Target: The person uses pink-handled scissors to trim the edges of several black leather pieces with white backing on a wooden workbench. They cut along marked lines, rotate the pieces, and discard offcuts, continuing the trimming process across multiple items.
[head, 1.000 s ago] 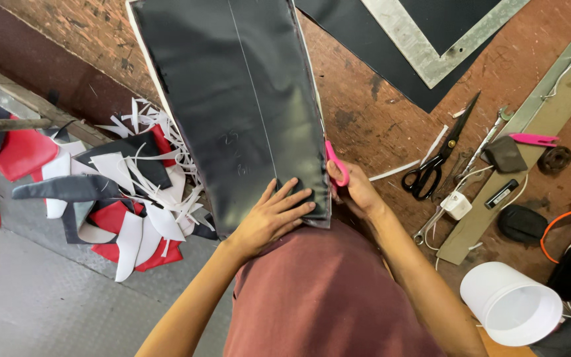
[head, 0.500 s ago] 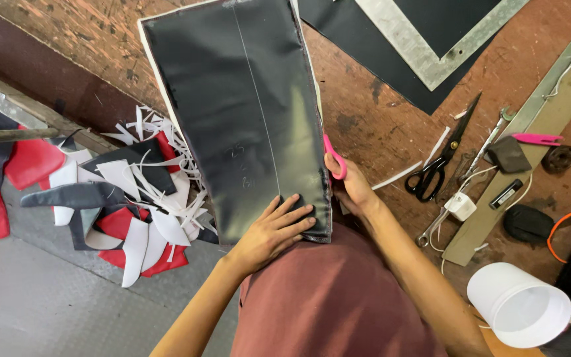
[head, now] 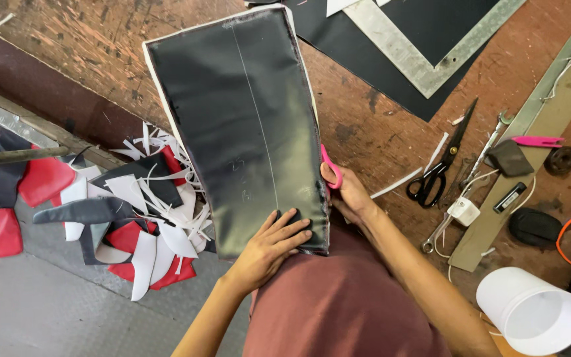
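Pressed flat, fingers spread, the left hand [head: 273,246] holds down the near end of a long black sheet [head: 239,125] with a pale edge and a thin light line running along its length. At the sheet's right edge, the right hand [head: 346,196] is closed around a pink tool [head: 331,168]; whether its tip touches the sheet cannot be told. The sheet lies on a worn brown wooden workbench [head: 378,125], its near end reaching over the bench edge toward the person's reddish-brown shirt [head: 338,304].

Left of the sheet, below the bench edge, lies a heap of red, white and grey offcuts [head: 120,225]. Beyond the sheet's far right corner rests a grey metal frame [head: 418,63] on another black sheet. Right of the sheet, well apart from it, lie black scissors [head: 439,168], then a spanner [head: 480,165], a small white box [head: 463,211] and a long metal bar [head: 536,132] carrying a second pink tool [head: 536,141]. Nearer the person on that side stands a white bucket [head: 527,311].
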